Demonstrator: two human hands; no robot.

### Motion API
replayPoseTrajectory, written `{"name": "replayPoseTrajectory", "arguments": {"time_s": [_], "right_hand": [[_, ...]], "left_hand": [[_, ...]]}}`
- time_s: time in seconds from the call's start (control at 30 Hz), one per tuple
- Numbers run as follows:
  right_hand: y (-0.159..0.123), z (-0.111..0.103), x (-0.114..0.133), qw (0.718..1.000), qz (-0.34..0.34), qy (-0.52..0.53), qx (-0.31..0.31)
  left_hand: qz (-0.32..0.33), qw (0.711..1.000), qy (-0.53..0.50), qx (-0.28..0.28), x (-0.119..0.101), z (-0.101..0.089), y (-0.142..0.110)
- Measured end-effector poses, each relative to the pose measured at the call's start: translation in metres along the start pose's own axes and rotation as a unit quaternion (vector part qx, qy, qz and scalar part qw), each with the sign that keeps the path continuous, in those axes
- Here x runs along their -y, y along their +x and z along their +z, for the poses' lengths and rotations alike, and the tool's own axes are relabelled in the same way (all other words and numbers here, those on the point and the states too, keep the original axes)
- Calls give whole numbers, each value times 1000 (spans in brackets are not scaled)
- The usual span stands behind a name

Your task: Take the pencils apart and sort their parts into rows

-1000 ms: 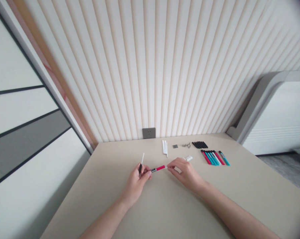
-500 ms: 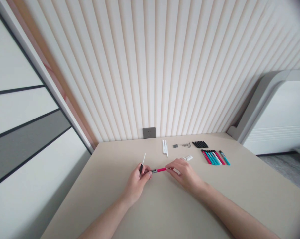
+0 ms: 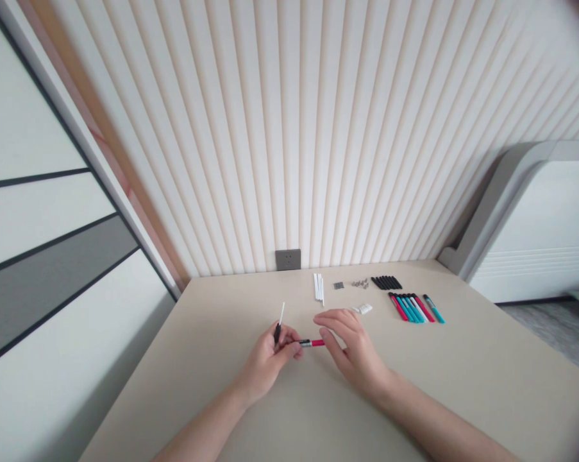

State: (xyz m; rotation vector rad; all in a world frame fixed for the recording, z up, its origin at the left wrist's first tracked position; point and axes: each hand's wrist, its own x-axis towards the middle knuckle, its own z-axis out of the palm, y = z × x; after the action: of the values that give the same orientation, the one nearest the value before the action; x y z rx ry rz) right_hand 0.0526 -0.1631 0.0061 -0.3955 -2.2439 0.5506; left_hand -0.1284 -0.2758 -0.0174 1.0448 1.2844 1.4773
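Note:
My left hand is closed on a red marker barrel with a black-and-silver printed band, held level above the table. Between its fingers stands a black piece with a thin white rod pointing up and away. My right hand is at the barrel's right end, fingers stretched and thumb apart from them. The thumb tip touches or nearly touches that end; I cannot tell which. Beyond the right hand lies a small white item.
Along the table's far side lie white rods, small grey pieces, small metallic parts and black caps. Red, teal and white markers lie in a row, with a teal marker just apart. A wall socket is behind.
The right fingers have gone from a pinch at the barrel's end to spread apart; the small pale tip seen there earlier no longer shows. Both hands have come slightly nearer and the left a little right.

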Motion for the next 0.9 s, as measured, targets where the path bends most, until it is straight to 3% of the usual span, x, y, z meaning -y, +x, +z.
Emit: {"name": "replayPoseTrajectory", "arguments": {"time_s": [0.17, 0.33, 0.67, 0.9], "right_hand": [[-4, 8, 24, 998, 1, -60, 27], [-4, 15, 37, 998, 7, -33, 46], [-2, 23, 36, 999, 6, -13, 29], [-2, 25, 31, 997, -54, 51, -8]], "left_hand": [[0, 998, 33, 56, 1, 3, -3], [-5, 994, 92, 58, 3, 6, -6], [20, 982, 154, 105, -4, 5, -4], [66, 974, 180, 122, -12, 9, -5]]}}
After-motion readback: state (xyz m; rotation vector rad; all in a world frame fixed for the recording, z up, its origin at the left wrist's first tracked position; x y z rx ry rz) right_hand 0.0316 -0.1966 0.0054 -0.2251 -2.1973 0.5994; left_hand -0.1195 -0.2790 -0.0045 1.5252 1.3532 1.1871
